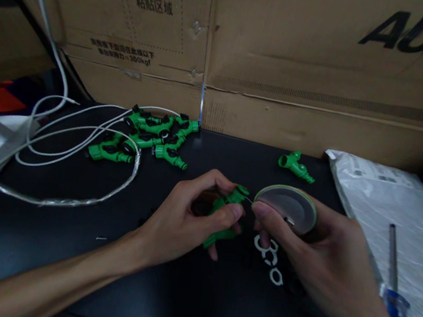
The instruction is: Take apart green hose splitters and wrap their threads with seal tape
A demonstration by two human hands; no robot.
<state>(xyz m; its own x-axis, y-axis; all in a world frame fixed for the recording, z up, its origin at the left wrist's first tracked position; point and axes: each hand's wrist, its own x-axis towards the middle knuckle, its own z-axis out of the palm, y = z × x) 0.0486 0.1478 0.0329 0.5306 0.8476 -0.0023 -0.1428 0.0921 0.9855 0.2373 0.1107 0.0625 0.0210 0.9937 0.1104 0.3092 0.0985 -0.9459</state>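
Note:
My left hand [189, 219] is closed around a green plastic hose connector [234, 197], holding it near the middle of the black table. My right hand [324, 258] grips a round, flat dish-like disc [288, 206] with a grey face and a yellow-green rim; I cannot make out its exact kind. Between the right fingertips and the connector's upper end shows a thin, light, wire-like line. Several white ring washers [270, 256] lie on the table under the right hand. The fingers hide part of the connector.
Several green Y-shaped hose connectors [145, 139] with black valves lie at the back left, beside a looped white cable [77, 206]. Another green connector [295, 165] is at the back right. A white plastic bag [390, 204] carries a screwdriver [395, 259]. Cardboard [295, 48] stands behind.

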